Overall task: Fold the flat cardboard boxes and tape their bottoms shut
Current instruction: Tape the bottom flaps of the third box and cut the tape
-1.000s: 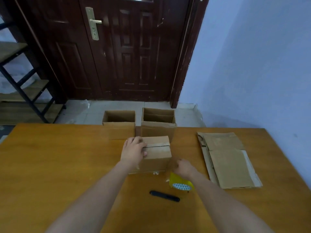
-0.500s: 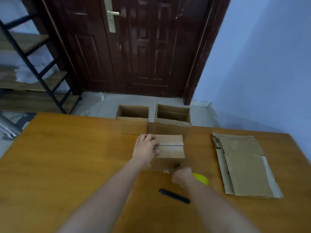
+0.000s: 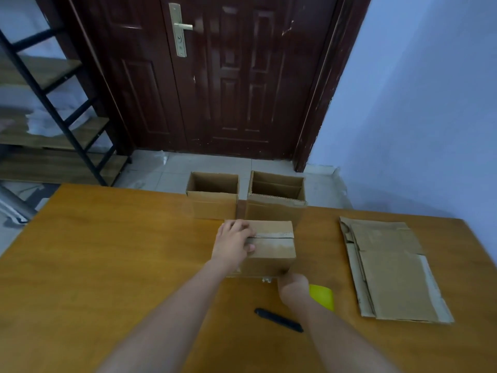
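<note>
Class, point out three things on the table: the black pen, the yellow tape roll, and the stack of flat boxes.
black pen (image 3: 278, 320), head view, middle of barrel.
yellow tape roll (image 3: 322, 296), head view, outer yellow face.
stack of flat boxes (image 3: 392, 278), head view, top sheet.

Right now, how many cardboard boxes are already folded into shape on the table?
3. Two open boxes stand at the far edge, one left, one right. The third box lies under the left hand. The flat cardboard stack is not counted.
</note>
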